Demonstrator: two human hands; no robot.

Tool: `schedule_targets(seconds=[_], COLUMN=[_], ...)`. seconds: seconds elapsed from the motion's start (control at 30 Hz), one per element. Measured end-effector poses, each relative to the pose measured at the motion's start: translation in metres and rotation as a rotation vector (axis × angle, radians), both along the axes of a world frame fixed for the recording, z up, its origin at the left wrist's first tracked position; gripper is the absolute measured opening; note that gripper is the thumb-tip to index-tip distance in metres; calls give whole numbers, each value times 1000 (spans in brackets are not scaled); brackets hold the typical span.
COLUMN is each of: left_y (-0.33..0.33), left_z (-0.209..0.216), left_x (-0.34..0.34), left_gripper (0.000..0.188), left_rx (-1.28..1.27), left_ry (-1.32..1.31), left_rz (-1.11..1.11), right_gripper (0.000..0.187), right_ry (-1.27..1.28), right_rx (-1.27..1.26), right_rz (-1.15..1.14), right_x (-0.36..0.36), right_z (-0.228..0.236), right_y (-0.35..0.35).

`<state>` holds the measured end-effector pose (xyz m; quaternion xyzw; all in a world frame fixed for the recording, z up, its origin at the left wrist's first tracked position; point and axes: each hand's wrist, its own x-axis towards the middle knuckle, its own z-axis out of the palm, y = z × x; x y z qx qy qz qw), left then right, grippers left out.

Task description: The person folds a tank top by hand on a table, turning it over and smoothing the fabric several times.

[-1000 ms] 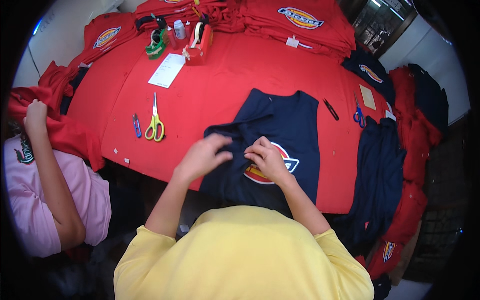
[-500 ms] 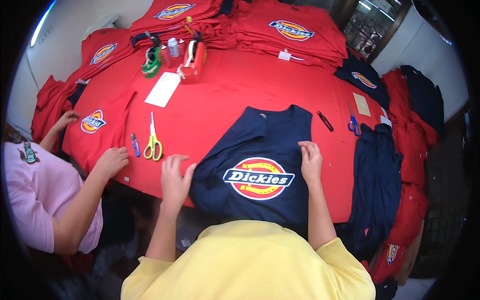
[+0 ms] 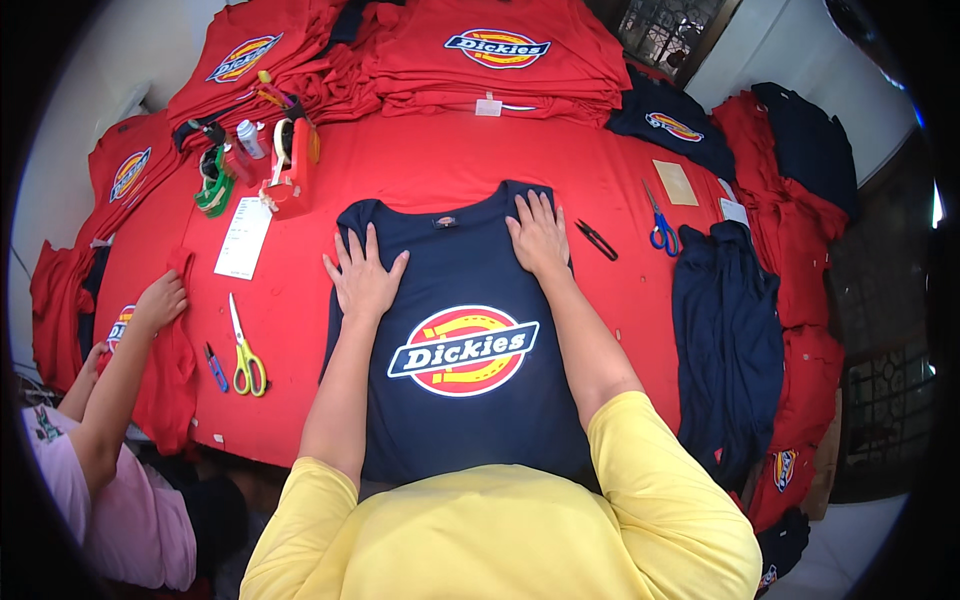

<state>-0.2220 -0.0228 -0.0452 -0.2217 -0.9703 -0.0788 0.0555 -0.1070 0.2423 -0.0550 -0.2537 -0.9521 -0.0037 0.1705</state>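
A navy shirt (image 3: 450,270) with a large oval logo print on its front lies spread on the red-covered table, neckline away from me. My left hand (image 3: 365,278) rests flat on its upper left part, fingers spread. Near the right shoulder, my right hand (image 3: 539,232) also presses flat with the fingers stretched out. Neither hand grips anything. The shirt's lower end runs out of sight beneath my yellow-clad body. Just right of the shirt lie small black thread snips (image 3: 597,240).
Yellow-handled scissors (image 3: 246,362) and blue snips (image 3: 216,367) lie left, near a co-worker's hand (image 3: 161,300) on a red shirt. Tape dispensers (image 3: 291,170) and a paper sheet (image 3: 243,238) stand beyond. Blue scissors (image 3: 661,230) and navy garments (image 3: 727,340) are right; red shirt stacks (image 3: 500,75) line the back.
Both my hands have moved forward onto the shirt's upper part and flattened. The shirt now lies straighter, its neckline spread out. The co-worker's hands have shifted on the red shirt.
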Motion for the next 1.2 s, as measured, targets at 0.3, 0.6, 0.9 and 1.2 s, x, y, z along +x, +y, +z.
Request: schedule_targets(seconds=[0.3, 0.6, 0.9, 1.2], left_y=[21, 15, -27, -84], left_z=[-3, -7, 3, 22], left_x=[-21, -17, 1, 82], left_gripper=[70, 46, 32, 14], left_rx=[115, 349, 1017, 977], left_ry=[46, 200, 20, -112], left_rz=[9, -61, -95, -302], right_gripper=[44, 26, 27, 20], right_ry=[215, 48, 66, 138], right_rx=[-201, -283, -587, -767], right_rz=[39, -148, 838, 278], right_x=[-21, 11, 39, 161], right_z=[3, 36, 109, 50], right_y=[25, 37, -117, -57])
